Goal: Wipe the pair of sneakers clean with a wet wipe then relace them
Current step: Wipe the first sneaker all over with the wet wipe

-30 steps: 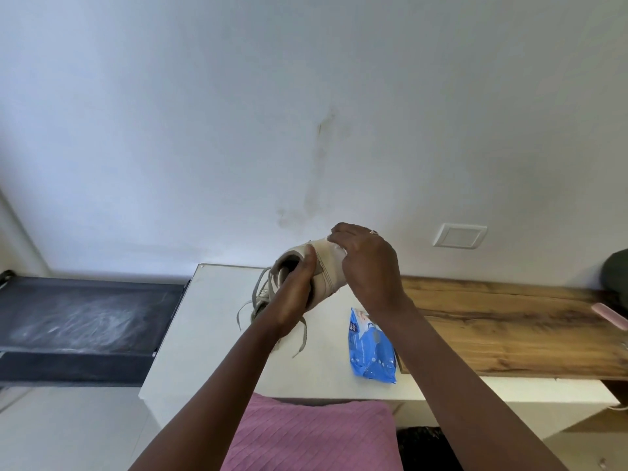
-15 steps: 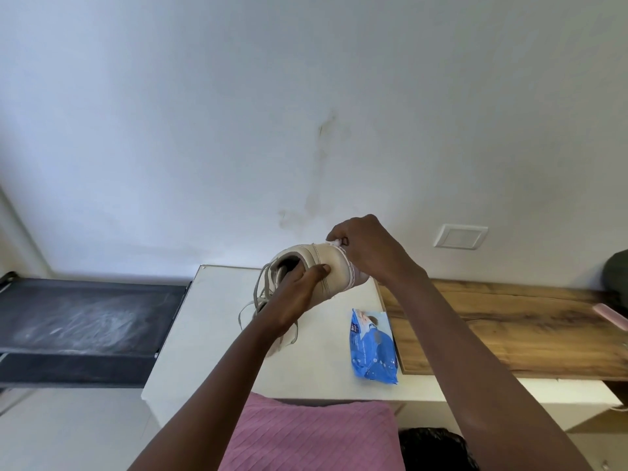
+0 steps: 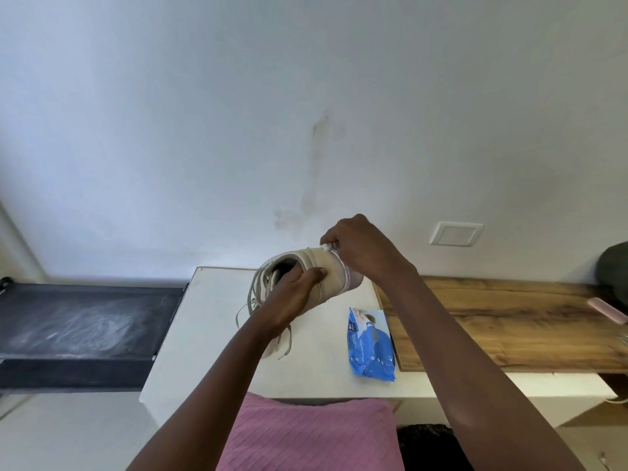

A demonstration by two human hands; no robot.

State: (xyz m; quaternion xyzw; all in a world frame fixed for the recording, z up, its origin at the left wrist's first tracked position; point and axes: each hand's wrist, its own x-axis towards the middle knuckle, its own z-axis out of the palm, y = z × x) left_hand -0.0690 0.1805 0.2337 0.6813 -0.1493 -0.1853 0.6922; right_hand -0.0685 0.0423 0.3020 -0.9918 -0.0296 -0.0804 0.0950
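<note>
A beige sneaker (image 3: 324, 273) is held up above the white table (image 3: 217, 321), heel end toward me, its loose grey laces (image 3: 253, 300) dangling to the left. My left hand (image 3: 292, 300) grips the sneaker from below, thumb on its side. My right hand (image 3: 360, 249) pinches a white wet wipe (image 3: 327, 246) against the top of the heel; most of the wipe is hidden under my fingers. A second sneaker is not in sight.
A blue pack of wet wipes (image 3: 370, 345) lies on the table to the right of the sneaker. A wooden board (image 3: 509, 321) extends right with a pink object (image 3: 606, 309) and a dark item (image 3: 613, 270). A dark shelf (image 3: 81, 321) sits left.
My right hand has slid with the wipe from over the sneaker's side up to the top of the heel. The left hand keeps its hold, the sneaker turned slightly.
</note>
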